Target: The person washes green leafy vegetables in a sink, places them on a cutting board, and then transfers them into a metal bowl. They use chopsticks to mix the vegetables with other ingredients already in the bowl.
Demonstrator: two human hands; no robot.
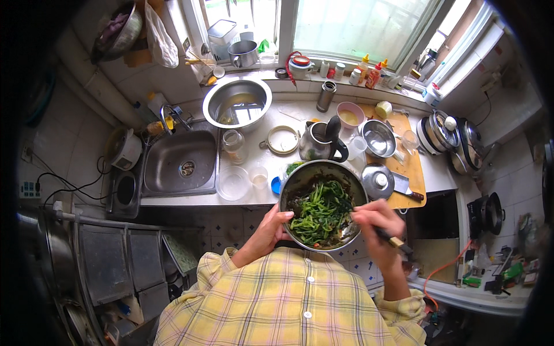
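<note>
A metal bowl (285, 186) is held in front of my chest, tilted so that its inside shows. Cut green vegetables (320, 212) lie in it, with dark sauce smeared on the wall. My left hand (277, 222) grips the bowl's left rim, thumb over the edge. At the right rim, my right hand (381, 220) is closed around the dark handle of a utensil (394, 241). The utensil's working end is hidden among the greens and behind my fingers. Just beyond the bowl stands a steel kettle (312, 145) with its lid raised.
To the left is a steel sink (179, 160); a large basin of liquid (237, 104) stands beyond it. A cleaver (404, 185) lies on the wooden cutting board (411, 162) at right, near a pot lid (376, 184). A glass jar (233, 147) and plastic containers (233, 184) stand near the counter's edge.
</note>
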